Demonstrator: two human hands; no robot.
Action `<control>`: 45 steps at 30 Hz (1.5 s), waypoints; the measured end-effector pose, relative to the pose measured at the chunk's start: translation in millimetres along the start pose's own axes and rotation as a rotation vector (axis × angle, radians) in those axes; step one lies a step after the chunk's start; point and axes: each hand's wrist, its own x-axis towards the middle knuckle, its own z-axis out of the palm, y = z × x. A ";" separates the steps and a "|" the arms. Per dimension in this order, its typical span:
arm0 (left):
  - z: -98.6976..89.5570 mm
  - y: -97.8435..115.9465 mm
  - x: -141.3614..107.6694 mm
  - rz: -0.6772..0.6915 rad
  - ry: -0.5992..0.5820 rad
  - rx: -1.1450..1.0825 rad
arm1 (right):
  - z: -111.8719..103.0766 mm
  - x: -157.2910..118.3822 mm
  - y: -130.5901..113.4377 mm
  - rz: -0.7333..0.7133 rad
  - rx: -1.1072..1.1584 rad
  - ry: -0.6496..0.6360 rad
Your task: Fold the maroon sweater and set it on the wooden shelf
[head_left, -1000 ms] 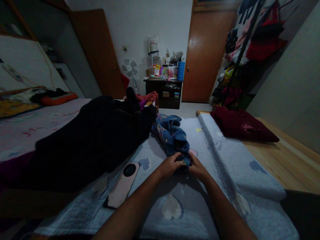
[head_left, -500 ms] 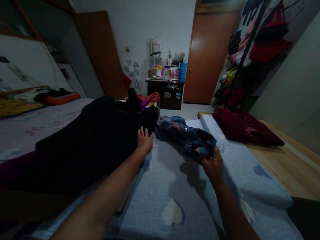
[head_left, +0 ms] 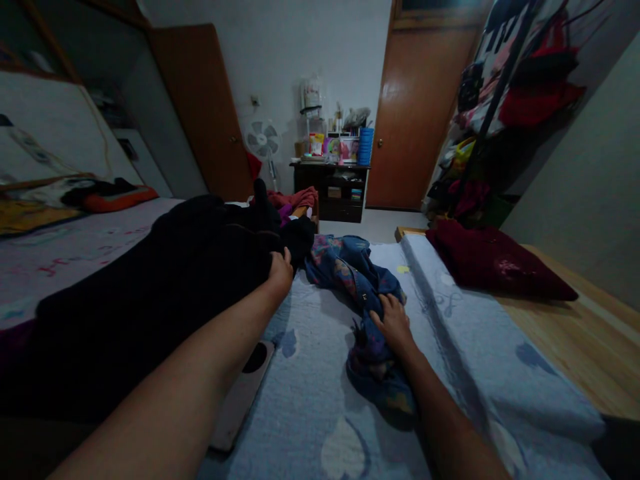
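My left hand (head_left: pixel 281 272) is at the right edge of a large heap of black clothing (head_left: pixel 165 287), its fingers curled into the cloth and partly hidden. My right hand (head_left: pixel 393 323) rests on a blue denim garment (head_left: pixel 345 263) with a floral pattern and metal buttons, fingers spread over the fabric. The garment lies crumpled lengthwise on the light blue bedsheet (head_left: pixel 305 393), one end bunched below my right hand. Below my left forearm, a pale flat object with a black round patch (head_left: pixel 237 407) lies on the sheet, partly covered by the arm.
A folded dark red cloth item (head_left: pixel 500 263) lies to the right beside a wooden board (head_left: pixel 575 333). Beyond the bed stand a fan (head_left: pixel 263 140) and a dark cabinet (head_left: pixel 327 180) with goods on it. Bags and clothes (head_left: pixel 540 100) hang at the upper right.
My right hand has let go of the garment's raised end and moved left onto its middle; that end has dropped toward me. My left hand has shifted slightly left, curling into the black clothing.
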 end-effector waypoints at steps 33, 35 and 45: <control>-32.8 -113.3 30.0 0.132 0.230 0.070 | 19.1 -10.5 12.1 0.020 0.016 -0.065; -31.9 -100.7 31.5 0.152 0.263 0.040 | 20.2 -10.2 13.0 0.023 0.011 -0.063; -11.8 -74.9 32.0 0.262 0.173 -0.033 | 3.2 -0.7 -2.0 0.015 -0.105 -0.133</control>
